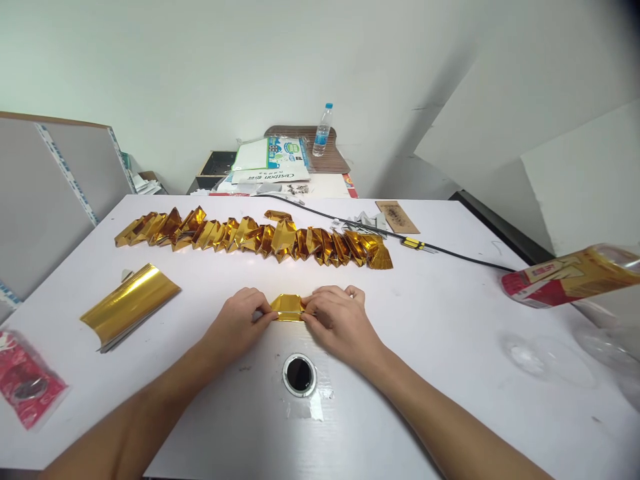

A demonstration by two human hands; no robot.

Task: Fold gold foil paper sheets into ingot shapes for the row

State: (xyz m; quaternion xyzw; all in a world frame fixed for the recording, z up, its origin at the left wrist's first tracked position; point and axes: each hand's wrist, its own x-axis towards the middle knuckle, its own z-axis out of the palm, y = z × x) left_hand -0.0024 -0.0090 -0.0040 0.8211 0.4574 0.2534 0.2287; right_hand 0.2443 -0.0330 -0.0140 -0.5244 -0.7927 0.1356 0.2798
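A small gold foil paper (289,307), partly folded with slanted upper corners, lies on the white table (215,427). My left hand (244,320) pinches its left end between thumb and fingers. At the right end, my right hand (337,321) grips it the same way. Beyond both hands a long row of folded gold foil pieces (285,240) stretches across the table. To the left lies a curved stack of flat gold foil sheets (133,303).
A round metal-rimmed hole (299,375) sits nearer than the hands. A black cable (460,256) crosses the back right by a brown board (397,217). A red-yellow package (565,277) is at right, a pink packet (27,380) at left. A bottle (323,132) stands behind.
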